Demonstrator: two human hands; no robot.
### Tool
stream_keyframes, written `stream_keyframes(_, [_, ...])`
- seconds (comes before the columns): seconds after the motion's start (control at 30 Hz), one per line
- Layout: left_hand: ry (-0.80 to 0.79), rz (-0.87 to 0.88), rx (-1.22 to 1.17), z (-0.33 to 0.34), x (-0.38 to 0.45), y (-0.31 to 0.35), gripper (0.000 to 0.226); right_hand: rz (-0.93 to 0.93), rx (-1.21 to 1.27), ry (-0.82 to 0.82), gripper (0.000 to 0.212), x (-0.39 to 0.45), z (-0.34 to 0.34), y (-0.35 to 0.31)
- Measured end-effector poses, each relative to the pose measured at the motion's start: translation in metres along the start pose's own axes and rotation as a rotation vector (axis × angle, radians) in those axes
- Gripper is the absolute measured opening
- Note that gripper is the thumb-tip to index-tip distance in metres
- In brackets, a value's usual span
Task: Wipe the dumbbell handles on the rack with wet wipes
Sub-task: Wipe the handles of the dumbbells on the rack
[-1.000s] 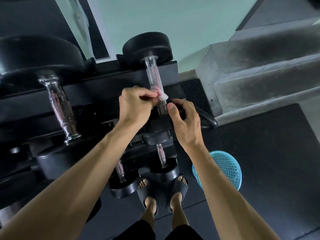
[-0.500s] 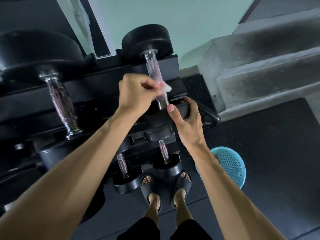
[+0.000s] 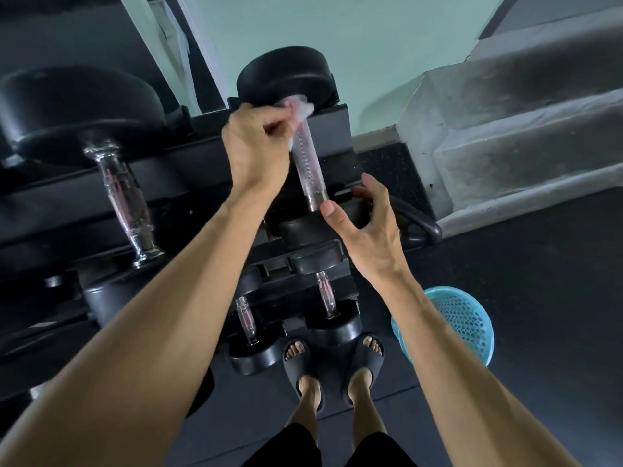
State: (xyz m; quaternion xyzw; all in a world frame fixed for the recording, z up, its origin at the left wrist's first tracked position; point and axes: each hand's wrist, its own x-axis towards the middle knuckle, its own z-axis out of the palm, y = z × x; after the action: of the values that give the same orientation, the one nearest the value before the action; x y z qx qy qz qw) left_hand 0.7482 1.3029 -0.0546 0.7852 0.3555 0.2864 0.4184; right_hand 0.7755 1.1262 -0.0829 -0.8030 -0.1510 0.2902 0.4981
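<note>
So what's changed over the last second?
The left hand, gripping the wipe, slid it up the handle from the near end to the far weight. The right hand stayed on the near weight, thumb by the handle's end. The basket is unmoved.

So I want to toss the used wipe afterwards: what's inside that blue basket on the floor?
Only bare perforated mesh shows inside the blue basket; no wipes are visible. The right forearm covers its left side, so that part cannot be checked.
</note>
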Motion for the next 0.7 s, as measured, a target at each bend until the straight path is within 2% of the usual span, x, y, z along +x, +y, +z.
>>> stream_keyframes(0.1, [-0.154, 0.154, 0.181, 0.0, -0.025, -0.008, 0.021, -0.009, 0.002, 0.015, 0.108, -0.003, 0.004, 0.001])
stream_keyframes(0.2, [-0.088, 0.142, 0.169, -0.004, -0.008, -0.001, 0.028, 0.005, 0.028, -0.015, 0.101, -0.004, 0.001, -0.001])
stream_keyframes(0.27, [-0.023, 0.118, 0.134, -0.003, 0.006, 0.007, 0.023, 0.009, 0.042, -0.032, 0.098, -0.003, -0.001, -0.003])
stream_keyframes(0.47, [-0.229, 0.323, 0.345, -0.003, -0.015, 0.002, 0.025, 0.015, 0.036, -0.038, 0.098, -0.005, 0.0, -0.002])
stream_keyframes(0.6, [-0.08, 0.272, 0.439, 0.003, 0.002, 0.004, 0.027, 0.023, 0.053, -0.045, 0.099, -0.004, -0.001, -0.002])
stream_keyframes(0.7, [-0.195, 0.301, 0.446, 0.003, -0.009, 0.004, 0.03, 0.027, 0.06, -0.048, 0.099, -0.005, -0.001, -0.002])
